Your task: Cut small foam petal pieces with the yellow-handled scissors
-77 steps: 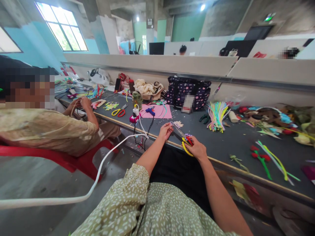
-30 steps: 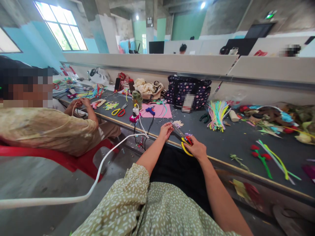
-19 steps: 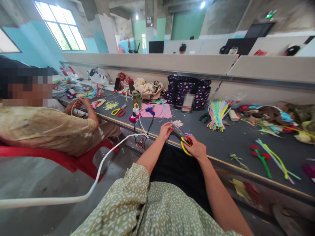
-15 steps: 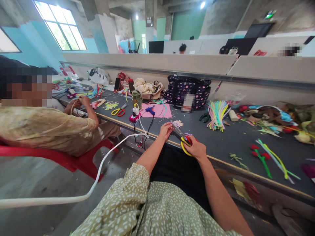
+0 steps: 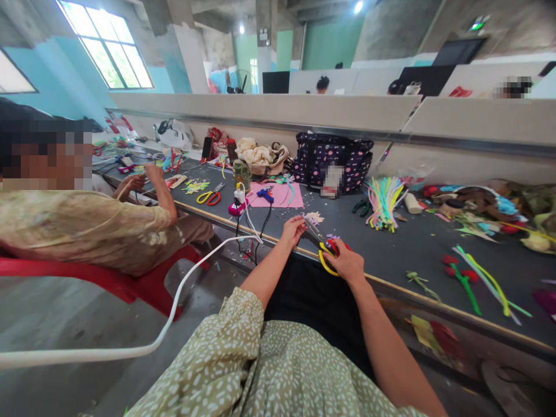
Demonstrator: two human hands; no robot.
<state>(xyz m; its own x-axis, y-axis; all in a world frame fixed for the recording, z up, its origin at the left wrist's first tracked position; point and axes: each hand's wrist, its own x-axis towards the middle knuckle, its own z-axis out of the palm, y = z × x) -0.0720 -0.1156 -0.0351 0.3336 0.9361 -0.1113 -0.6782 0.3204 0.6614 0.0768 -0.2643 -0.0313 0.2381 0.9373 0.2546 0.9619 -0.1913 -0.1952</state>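
Note:
My right hand (image 5: 348, 262) is wrapped round the handles of a pair of scissors (image 5: 322, 238), one handle loop yellow and the other red. The blades point up and left, toward the fingers of my left hand (image 5: 294, 230). Those fingers are pinched together at the blade tips; whatever they hold is too small to make out. Just beyond the blades, small pale and purple clippings (image 5: 315, 218) lie on the dark table (image 5: 347, 223). A pink sheet (image 5: 284, 197) with a blue glue gun (image 5: 264, 195) on it is to the left of the clippings.
A bundle of coloured pipe cleaners (image 5: 384, 202) stands by a dark patterned bag (image 5: 332, 162). Red-and-green pipe cleaner flowers (image 5: 464, 281) lie at right. A white cable (image 5: 191, 272) hangs across the left side. On a red chair (image 5: 147, 284), a co-worker (image 5: 78, 226) handles something thin.
My hands and the scissors have barely moved; the blades look more closed. The co-worker's nearer hand has risen slightly away from the other one.

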